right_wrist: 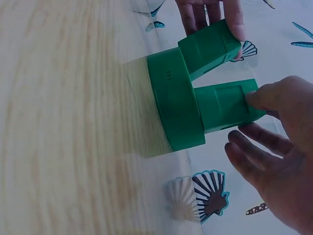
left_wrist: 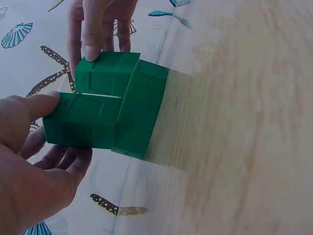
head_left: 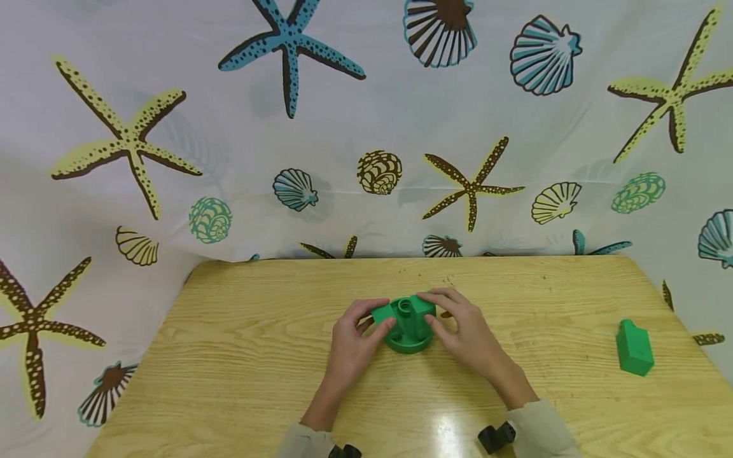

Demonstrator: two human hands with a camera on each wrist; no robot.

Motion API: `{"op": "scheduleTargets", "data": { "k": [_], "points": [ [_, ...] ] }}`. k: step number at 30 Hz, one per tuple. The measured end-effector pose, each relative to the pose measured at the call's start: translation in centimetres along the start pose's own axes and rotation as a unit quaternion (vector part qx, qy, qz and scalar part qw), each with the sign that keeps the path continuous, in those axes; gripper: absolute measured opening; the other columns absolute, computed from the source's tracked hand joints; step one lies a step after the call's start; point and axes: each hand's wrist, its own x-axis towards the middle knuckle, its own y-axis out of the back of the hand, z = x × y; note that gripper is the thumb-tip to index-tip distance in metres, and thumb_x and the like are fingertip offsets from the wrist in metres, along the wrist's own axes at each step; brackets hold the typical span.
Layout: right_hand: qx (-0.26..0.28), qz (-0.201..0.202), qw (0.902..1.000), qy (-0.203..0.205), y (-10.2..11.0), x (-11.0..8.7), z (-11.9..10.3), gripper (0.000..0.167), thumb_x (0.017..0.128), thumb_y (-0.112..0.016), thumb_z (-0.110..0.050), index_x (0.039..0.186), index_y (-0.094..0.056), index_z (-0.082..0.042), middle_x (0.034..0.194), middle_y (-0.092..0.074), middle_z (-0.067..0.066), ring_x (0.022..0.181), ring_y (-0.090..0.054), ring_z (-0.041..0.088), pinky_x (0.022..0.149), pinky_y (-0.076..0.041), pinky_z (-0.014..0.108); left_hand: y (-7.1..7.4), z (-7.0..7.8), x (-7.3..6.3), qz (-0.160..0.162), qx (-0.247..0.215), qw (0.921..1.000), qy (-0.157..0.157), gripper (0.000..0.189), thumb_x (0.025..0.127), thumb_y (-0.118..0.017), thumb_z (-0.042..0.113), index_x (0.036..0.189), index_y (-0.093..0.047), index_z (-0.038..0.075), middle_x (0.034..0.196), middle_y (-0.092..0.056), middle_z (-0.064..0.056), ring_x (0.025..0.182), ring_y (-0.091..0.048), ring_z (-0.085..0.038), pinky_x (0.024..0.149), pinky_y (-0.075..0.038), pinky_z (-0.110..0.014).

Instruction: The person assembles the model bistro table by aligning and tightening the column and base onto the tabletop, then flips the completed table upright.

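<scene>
A round green base (head_left: 408, 346) with a hollow central post stands on the wooden table. Two green blocks rise from it, one on each side of the post. My left hand (head_left: 352, 340) pinches the left block (left_wrist: 80, 120) between thumb and fingers. On the other side, my right hand (head_left: 466, 327) grips the right block (right_wrist: 227, 105), thumb on the near face. Both blocks meet the base at their lower ends; how they fit inside it is hidden.
Another green block (head_left: 634, 348) with a small knob stands at the right on the wooden table (head_left: 240, 356). Behind the table hangs a white cloth (head_left: 343, 210) printed with starfish and shells. Black wrist devices (head_left: 497, 437) sit by the sleeves.
</scene>
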Motion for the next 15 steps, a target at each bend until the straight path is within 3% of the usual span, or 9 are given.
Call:
{"op": "scheduleTargets", "data": {
  "k": [6,10,15],
  "points": [
    [0.048,0.013,0.9985,-0.023,0.2,-0.1,0.2,0.046,0.095,-0.074,-0.004,0.139,-0.062,-0.011,0.124,-0.059,0.008,0.106,-0.067,0.026,0.083,-0.062,0.032,0.0,-0.1,0.0,0.002,0.0,1.0,0.0,0.035,0.093,-0.078,0.011,0.126,-0.069,0.003,0.125,-0.064,-0.01,0.122,-0.061,-0.024,0.104,-0.052,-0.041],
    [0.004,0.005,0.9999,-0.015,0.5,-0.1,0.3,0.052,0.094,-0.077,-0.01,0.143,-0.06,-0.017,0.128,-0.057,0.007,0.095,-0.065,0.018,0.073,-0.062,0.031,0.0,0.0,0.0,0.002,0.002,1.0,-0.001,0.033,0.093,-0.078,0.012,0.125,-0.07,0.007,0.125,-0.064,-0.01,0.122,-0.061,-0.023,0.104,-0.052,-0.041],
    [-0.021,-0.011,0.9997,-0.007,1.3,-0.2,0.3,0.045,0.093,-0.079,-0.014,0.136,-0.065,-0.013,0.137,-0.058,0.007,0.09,-0.065,0.016,0.069,-0.061,0.034,0.0,-0.1,0.0,0.001,0.006,1.0,-0.002,0.035,0.093,-0.078,0.013,0.126,-0.069,0.004,0.125,-0.064,-0.009,0.122,-0.061,-0.023,0.104,-0.052,-0.041]
  ]
}}
